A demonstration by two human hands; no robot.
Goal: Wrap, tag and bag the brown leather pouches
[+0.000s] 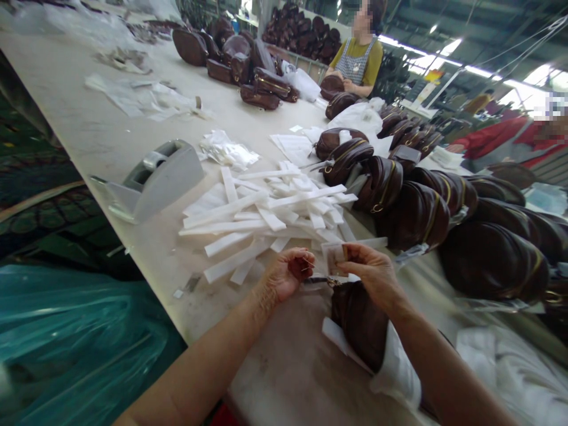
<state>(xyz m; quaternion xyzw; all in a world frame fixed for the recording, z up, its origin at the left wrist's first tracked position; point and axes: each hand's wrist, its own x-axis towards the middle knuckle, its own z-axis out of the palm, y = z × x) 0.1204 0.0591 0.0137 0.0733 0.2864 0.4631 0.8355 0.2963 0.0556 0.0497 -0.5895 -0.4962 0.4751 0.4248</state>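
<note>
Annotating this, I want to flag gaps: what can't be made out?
Head view:
Small translucent rectangular packet: any print or contents blurred, one edge under the right hand.
Brown leather bag below: right side covered by white wrapping and the right arm.
Thin pale strand at the left hand: too fine to identify.
Teal plastic sheet: cut off by the left and bottom edges.

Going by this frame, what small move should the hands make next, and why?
Probably bring the left hand closer to the small translucent rectangular packet: the right hand pinches it near the dark brown leather bag, while the left hand, seemingly holding a thin pale strand, is apart from it.
</note>
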